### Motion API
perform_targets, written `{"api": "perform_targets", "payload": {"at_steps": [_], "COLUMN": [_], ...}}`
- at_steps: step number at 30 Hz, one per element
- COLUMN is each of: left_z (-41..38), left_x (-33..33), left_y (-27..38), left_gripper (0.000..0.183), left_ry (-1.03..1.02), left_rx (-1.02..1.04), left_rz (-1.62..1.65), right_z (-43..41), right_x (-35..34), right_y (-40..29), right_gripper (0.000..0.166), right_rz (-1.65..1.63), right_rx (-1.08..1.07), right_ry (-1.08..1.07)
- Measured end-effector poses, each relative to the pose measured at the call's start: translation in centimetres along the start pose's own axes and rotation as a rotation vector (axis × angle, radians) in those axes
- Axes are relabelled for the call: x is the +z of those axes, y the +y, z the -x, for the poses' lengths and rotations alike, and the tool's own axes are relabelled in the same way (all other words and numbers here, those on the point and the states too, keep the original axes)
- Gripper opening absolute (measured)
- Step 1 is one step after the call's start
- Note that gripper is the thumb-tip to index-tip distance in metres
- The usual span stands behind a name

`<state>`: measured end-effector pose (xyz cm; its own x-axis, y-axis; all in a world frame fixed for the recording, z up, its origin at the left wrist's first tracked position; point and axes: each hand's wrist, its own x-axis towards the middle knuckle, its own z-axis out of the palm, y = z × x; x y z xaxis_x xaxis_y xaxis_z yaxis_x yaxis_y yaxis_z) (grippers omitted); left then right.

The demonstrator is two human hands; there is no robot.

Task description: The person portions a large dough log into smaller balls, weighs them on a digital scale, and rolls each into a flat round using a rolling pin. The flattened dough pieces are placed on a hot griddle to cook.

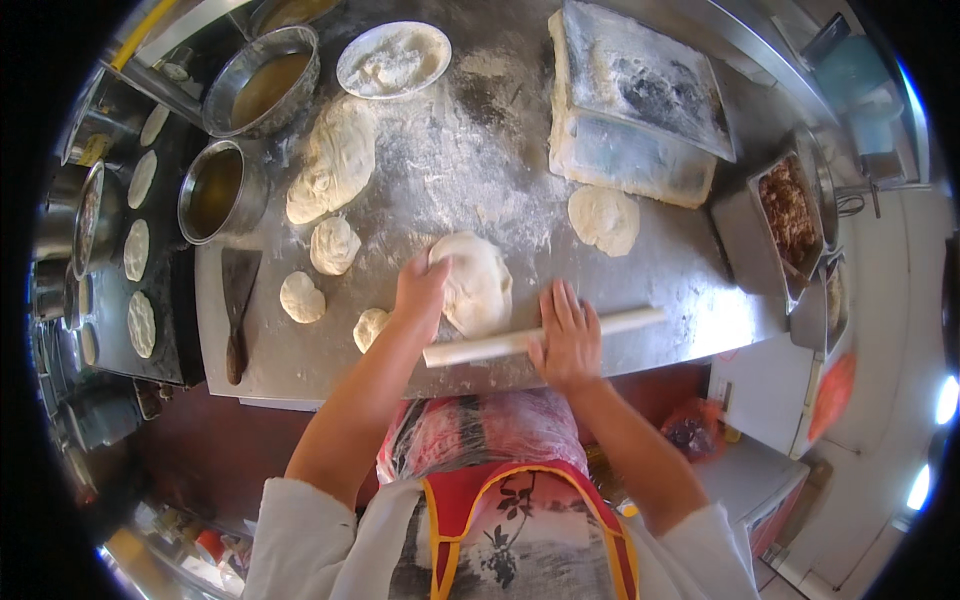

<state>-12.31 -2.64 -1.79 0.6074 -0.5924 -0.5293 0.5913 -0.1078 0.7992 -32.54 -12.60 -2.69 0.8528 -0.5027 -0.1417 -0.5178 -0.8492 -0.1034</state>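
Observation:
My left hand [424, 289] holds the left edge of a flattened round of dough [476, 289], thumb on top and fingers partly hidden. Just in front of the dough's near edge, a thin wooden rolling pin [487, 346] lies slantwise on the steel worktop [675, 270]. Across its middle is my right hand [568, 330], holding it under the palm, with the fingers stretched past it. A small dough ball [370, 330] is partly hidden behind my left forearm. Two more dough balls, one smaller [302, 298] and one larger [335, 246], sit farther left.
A long dough mass [336, 161] lies by a flour bowl [394, 60]. Left are a scraper [238, 307], liquid-filled metal bowls [214, 191] and a griddle with flat dough rounds [142, 324]. Right are a dough disc [604, 220], a floury covered box [637, 154] and a filling container [787, 217].

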Motion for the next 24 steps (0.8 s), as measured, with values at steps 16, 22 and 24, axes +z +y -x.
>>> {"api": "perform_targets", "payload": {"at_steps": [16,22,24], "left_z": [3.5,0.5,1.1], "left_x": [1.4,2.7,0.0], "left_y": [0.5,1.4,-2.1], "left_gripper": [0.037,0.035,0.031], "left_ry": [-0.359,-0.018,-0.042], "left_rx": [0.081,-0.145,-0.068], "left_rz": [-0.963,-0.568,0.1], "right_z": [-5.9,0.0,0.6], "right_x": [-0.3,-1.9,-2.3], "right_y": [0.1,-0.4,-0.4], "right_gripper": [0.071,0.065,0.063], "right_rz": [0.015,-0.03,0.023], "right_rx": [0.155,0.045,0.02], "right_ry": [0.138,-0.072,-0.13]}}
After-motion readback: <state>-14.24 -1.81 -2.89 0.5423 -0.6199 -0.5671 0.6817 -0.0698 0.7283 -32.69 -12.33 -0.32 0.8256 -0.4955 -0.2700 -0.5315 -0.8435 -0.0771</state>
